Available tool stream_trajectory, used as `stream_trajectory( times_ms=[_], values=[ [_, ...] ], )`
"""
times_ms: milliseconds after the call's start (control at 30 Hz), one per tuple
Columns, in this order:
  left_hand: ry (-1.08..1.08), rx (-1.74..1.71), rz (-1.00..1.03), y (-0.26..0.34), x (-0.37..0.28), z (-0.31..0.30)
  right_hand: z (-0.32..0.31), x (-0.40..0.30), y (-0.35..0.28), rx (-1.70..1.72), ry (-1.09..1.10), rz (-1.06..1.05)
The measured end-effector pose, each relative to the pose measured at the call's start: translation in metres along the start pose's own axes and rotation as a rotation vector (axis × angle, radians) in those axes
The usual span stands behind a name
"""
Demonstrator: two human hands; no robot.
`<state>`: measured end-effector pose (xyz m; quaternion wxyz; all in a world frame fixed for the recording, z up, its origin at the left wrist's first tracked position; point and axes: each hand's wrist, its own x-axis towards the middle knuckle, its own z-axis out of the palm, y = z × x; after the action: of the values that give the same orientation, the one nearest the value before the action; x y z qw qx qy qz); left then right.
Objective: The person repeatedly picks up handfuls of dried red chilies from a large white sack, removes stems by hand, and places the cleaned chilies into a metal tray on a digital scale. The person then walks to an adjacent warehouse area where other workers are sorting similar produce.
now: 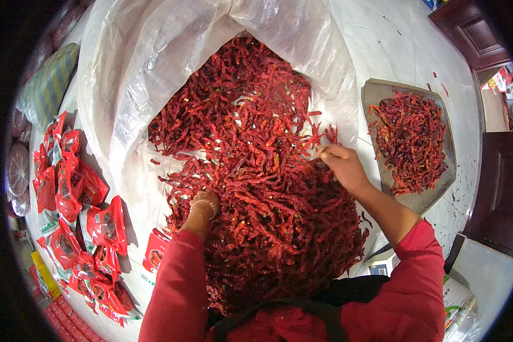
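Note:
A large heap of dried red chilies (273, 213) lies before me and spreads to the mouth of a clear plastic bag (154, 64). More dried chilies (239, 72) fill the inside of that bag. My left hand (205, 201), with a beaded bracelet at the wrist, reaches into the heap's left side; the chilies hide its fingertips. At the right edge of the pile is my right hand (341, 160), its thumb and forefinger drawn close together beside some chilies. Whether a chili is pinched there is too small to tell.
To the right, a metal scoop-like tray (423, 203) holds dried chilies. Several red printed packets (70, 192) cover the floor at left, and one red packet (156, 250) lies near my left forearm. A striped sack (51, 85) sits far left. Dark door panels (502, 184) stand at right.

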<state>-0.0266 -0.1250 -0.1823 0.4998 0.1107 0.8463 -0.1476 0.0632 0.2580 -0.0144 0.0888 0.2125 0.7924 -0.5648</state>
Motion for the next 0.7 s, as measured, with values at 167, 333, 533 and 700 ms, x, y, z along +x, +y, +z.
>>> stream_trajectory(
  times_ms=[167, 333, 533, 700],
  values=[
    [-0.04, -0.015, -0.071, 0.013, -0.025, -0.019, -0.032, -0.02, -0.004, 0.113, 0.119, 0.111],
    [-0.043, 0.054, 0.014, -0.003, 0.008, 0.004, -0.083, -0.046, 0.03, 0.312, 0.344, 0.273],
    [0.071, -0.142, -0.103, 0.02, -0.03, -0.029, -0.137, -0.078, 0.078, 0.592, 0.6, 0.278],
    [0.072, 0.183, 0.285, -0.014, 0.004, 0.0, -0.135, -0.085, 0.103, 0.629, 0.638, 0.3]
  ],
)
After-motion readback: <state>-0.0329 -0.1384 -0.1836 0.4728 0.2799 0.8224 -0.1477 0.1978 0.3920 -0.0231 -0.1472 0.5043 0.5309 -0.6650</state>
